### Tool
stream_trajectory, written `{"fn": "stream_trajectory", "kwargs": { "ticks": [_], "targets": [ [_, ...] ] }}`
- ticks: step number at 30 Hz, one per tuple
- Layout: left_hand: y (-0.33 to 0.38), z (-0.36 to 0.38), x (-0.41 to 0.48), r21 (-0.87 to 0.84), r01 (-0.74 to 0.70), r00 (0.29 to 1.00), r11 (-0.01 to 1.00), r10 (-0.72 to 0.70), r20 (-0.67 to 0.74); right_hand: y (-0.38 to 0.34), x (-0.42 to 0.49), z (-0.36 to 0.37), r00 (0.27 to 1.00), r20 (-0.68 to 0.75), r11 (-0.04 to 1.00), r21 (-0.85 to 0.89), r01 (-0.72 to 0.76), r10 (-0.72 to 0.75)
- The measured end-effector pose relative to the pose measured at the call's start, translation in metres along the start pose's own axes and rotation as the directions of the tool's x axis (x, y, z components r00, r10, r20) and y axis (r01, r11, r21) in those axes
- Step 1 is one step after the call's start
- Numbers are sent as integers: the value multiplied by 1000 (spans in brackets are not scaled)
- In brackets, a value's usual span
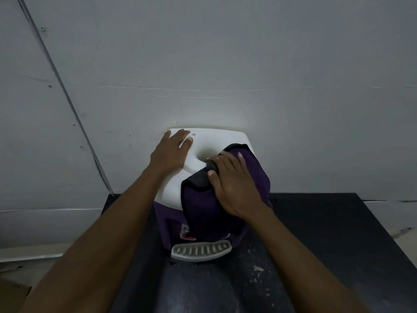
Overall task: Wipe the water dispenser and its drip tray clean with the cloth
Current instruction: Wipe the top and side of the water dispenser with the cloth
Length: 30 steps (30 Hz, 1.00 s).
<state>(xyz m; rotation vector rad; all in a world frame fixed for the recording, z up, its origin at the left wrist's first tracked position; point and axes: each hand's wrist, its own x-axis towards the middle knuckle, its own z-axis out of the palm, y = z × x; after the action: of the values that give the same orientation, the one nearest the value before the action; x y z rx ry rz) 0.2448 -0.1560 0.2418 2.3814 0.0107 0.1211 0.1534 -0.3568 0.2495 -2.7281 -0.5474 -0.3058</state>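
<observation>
A small water dispenser (216, 138) with a white top and a purple body stands on a dark table against the wall. My left hand (171, 150) lies flat on the left of the white top, fingers straight. My right hand (234, 186) presses a dark purple cloth (203, 208) onto the right front of the top, fingers spread over it. The cloth drapes down over the front of the purple body and hides most of it. A grey slotted drip tray (200, 250) juts out at the base, below the cloth.
The dark table (316, 233) carries pale specks and scuffs near its front right. A grey wall (225, 64) rises directly behind the dispenser. At the left, a thin cable or pipe (67, 93) runs diagonally down the wall.
</observation>
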Motion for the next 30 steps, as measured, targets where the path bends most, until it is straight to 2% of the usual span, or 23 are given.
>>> {"fn": "stream_trajectory", "kwargs": {
  "ticks": [4, 6, 10, 16, 25, 30],
  "targets": [
    [1, -1, -1, 5, -19, 1000, 1000, 19, 7, -27, 26, 11, 998, 48, 977, -208, 40, -31],
    [0, -2, 1, -9, -29, 999, 1000, 29, 25, -34, 40, 14, 998, 69, 971, -239, 19, -3],
    [-5, -7, 3, -30, -76, 995, 997, 77, 65, -41, 49, 17, 997, 52, 975, -219, -37, 50],
    [-4, -6, 2, -30, -55, 997, 998, 57, 47, -4, 12, 0, 996, 9, 992, -88, 89, -89],
    [-5, -7, 2, -59, -81, 996, 995, 83, 36, -27, 46, 12, 1000, -13, 976, -215, -21, 18],
    [-8, -5, 3, -40, -83, 996, 996, 84, 22, 5, 35, 7, 986, -69, 988, -6, 151, -151]
  ]
}}
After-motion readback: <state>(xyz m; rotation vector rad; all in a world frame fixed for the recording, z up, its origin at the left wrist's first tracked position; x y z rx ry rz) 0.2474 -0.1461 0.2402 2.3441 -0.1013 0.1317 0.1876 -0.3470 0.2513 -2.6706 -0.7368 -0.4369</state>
